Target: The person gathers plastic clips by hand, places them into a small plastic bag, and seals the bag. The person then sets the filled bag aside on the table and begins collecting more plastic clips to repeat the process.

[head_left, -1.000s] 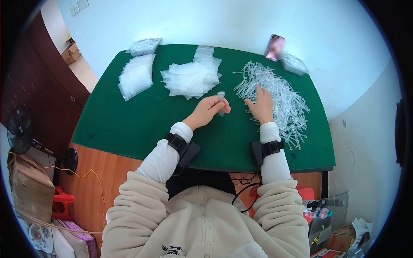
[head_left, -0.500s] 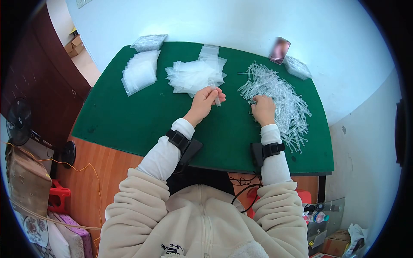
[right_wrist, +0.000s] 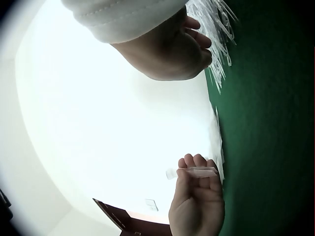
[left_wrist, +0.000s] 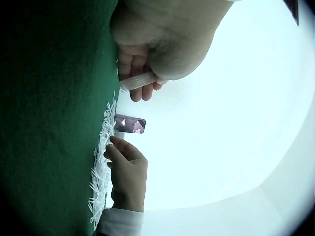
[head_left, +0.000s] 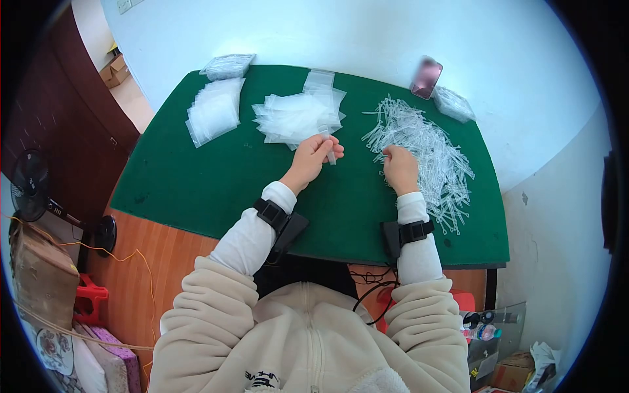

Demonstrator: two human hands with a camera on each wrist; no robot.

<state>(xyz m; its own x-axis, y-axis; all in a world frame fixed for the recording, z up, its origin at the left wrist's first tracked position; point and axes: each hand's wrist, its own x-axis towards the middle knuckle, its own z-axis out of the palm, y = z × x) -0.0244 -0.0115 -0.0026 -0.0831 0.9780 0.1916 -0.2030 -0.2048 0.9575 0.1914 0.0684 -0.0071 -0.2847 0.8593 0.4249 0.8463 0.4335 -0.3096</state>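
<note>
My left hand (head_left: 312, 161) pinches a small bundle of clear plastic sticks (left_wrist: 138, 81) between thumb and fingers, just in front of the fan of clear bags. In the right wrist view the bundle (right_wrist: 199, 172) lies across the fingers, its far end sticking out past the thumb. My right hand (head_left: 401, 170) is at the near left edge of a loose pile of clear looped plastic sticks (head_left: 436, 154). Its fingers are bent down toward the pile, and thumb and forefinger are close together in the left wrist view. I cannot tell whether a stick is between them.
Clear flat bags (head_left: 298, 116) lie fanned out at the table's middle back. More bags (head_left: 215, 111) lie to the left, with a filled pack (head_left: 228, 66) behind them. A phone (head_left: 426, 77) leans against the wall beside another pack (head_left: 453, 105). The table (head_left: 216, 187) has a green cover.
My left hand has moved a little left and away from me with the bundle. My right hand, spread over the pile earlier, has drawn back slightly and bent its fingers at the pile's edge.
</note>
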